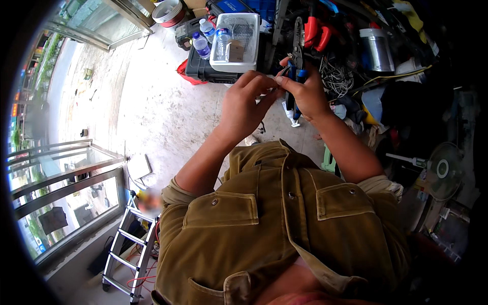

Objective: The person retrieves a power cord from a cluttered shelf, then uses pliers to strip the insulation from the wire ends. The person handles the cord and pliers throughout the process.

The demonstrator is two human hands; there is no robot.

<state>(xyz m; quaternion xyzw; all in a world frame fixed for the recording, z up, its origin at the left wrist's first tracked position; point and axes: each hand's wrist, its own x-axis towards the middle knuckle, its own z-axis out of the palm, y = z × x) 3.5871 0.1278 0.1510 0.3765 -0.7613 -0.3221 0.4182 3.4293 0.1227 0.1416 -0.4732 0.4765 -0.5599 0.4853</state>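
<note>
My right hand (308, 96) is closed round a pair of wire-stripping pliers (298, 40). Their flat dark head points away from me, and the blue grips pass between my fingers. Close beside it on the left, my left hand (243, 104) is closed, thumb and fingers pinched together at the right fingertips. Something small may be between them, but the fingers hide it. Beyond my left hand, a white plastic tub (239, 67) holds a clear bottle (222, 43) and a small brown box (235, 51), on top of a black case (197, 69).
Two more bottles stand left of the tub, among them a purple-tinted one (201, 47). Tangled grey wire (337, 79), a red-handled tool (311, 33) and a silver cylinder (376, 51) crowd the right. An aluminium ladder (125, 235) stands at the lower left, a fan (444, 170) at the right.
</note>
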